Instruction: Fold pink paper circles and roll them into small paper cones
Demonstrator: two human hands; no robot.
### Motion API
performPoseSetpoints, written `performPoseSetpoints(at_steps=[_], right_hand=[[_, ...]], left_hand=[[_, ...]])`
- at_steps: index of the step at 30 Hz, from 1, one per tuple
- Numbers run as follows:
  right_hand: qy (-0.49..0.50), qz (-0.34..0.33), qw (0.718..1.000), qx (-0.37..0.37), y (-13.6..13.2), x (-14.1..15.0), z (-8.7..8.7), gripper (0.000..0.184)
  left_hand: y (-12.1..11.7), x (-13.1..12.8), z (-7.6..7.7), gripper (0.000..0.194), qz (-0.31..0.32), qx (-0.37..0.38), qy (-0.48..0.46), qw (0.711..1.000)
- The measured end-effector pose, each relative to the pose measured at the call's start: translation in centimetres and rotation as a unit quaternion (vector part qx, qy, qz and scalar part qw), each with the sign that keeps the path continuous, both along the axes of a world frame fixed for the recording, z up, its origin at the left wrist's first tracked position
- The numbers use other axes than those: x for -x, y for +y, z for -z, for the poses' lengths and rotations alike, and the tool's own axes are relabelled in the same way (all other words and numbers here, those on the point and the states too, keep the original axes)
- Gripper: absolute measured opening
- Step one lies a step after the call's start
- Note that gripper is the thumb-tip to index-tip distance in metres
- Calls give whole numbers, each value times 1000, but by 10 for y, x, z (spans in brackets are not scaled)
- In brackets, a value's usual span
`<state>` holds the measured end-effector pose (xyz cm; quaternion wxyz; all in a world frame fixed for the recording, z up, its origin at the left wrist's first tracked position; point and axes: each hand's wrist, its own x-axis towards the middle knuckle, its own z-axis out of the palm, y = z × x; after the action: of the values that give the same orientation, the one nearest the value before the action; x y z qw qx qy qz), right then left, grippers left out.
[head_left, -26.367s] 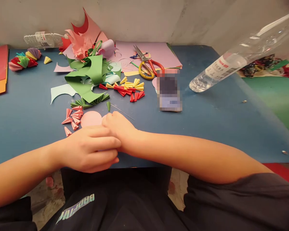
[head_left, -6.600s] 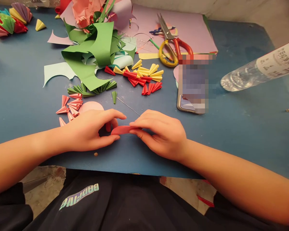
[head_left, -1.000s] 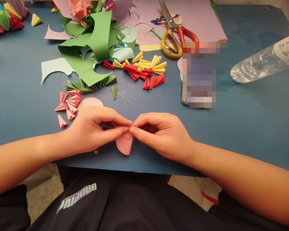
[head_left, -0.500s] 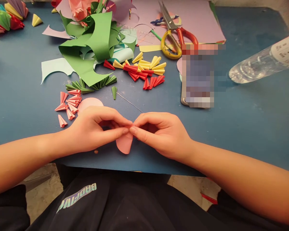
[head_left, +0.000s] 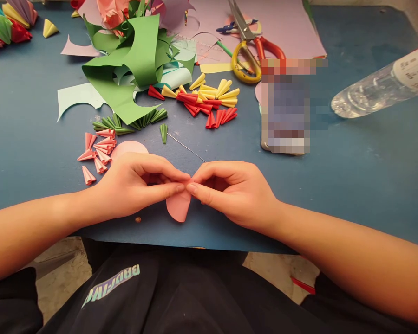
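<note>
Between my two hands is a pink paper piece (head_left: 178, 207), folded or curled, its rounded end hanging below the fingertips. My left hand (head_left: 135, 183) pinches it from the left with thumb and forefinger. From the other side my right hand (head_left: 238, 192) pinches it too, and the fingertips of both meet at its upper part. Behind my left hand lies a pink paper disc (head_left: 127, 147), partly covered. Several pink paper cones (head_left: 104, 149) rest left of it. A thin needle (head_left: 185, 146) lies beyond the hands, one end by a green paper cone (head_left: 163, 133).
Red cones (head_left: 214, 118) and yellow cones (head_left: 228, 93) lie mid-table, near green paper scraps (head_left: 142, 51). Scissors (head_left: 245, 41) rest on paper at the back. A blurred phone (head_left: 285, 120) and a water bottle (head_left: 372, 90) are on the right. The table's front edge (head_left: 195, 247) is close.
The view has shifted very slightly. Both hands keep the same pinch on the pink paper piece, with no other clear difference.
</note>
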<state>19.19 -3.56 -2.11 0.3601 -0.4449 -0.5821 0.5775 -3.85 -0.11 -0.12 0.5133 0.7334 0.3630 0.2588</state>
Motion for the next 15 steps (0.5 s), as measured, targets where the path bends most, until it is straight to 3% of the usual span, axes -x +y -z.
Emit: performPoseSetpoints(at_steps=[5,15], right_hand=[[17,1,1000,16,0,0,1,24],[35,-4,999,7,1,-2,4,16]], left_hand=[[0,0,-1,11,9,-17,-3,1000],[0,-4,2,12,25,-60,-33,997]])
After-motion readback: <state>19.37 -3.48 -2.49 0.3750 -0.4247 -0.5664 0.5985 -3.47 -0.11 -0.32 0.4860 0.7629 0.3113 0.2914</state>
